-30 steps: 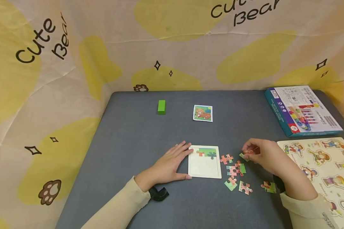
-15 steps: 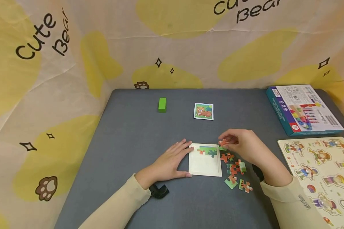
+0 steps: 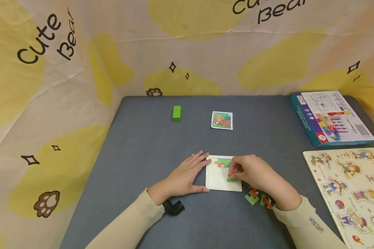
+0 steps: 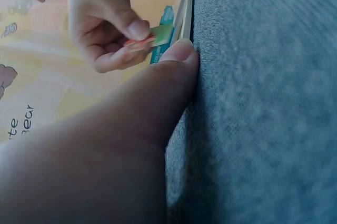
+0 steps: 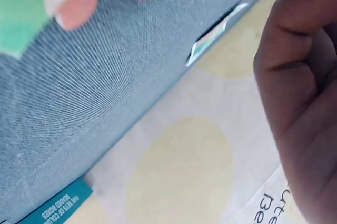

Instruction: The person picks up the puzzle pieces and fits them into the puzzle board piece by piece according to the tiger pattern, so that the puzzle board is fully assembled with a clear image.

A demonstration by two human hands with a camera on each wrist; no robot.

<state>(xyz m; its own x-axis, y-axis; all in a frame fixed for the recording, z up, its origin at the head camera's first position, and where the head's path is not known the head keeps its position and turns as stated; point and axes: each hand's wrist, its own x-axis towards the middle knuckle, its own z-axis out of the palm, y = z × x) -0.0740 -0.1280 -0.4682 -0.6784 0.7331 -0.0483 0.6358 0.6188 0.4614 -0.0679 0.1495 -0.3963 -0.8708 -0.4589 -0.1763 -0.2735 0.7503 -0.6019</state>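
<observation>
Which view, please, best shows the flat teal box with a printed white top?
The head view: the box shows whole. The left wrist view shows a partly hidden strip; the right wrist view, a lettered corner.

The left forearm (image 3: 127,218) slants away from its hand toward eight o'clock. The left hand (image 3: 182,180) lies back-up, fingers (image 3: 194,162) extended toward one o'clock, thumb (image 3: 199,189) toward three. At its three o'clock, the right hand (image 3: 254,171) pinches between right thumb (image 4: 136,28) and curled fingers; the right forearm (image 3: 308,221) trails toward four.

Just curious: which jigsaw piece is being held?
The green-and-orange piece pinched in the right hand; others lie in the puzzle tray or on the table.
</observation>
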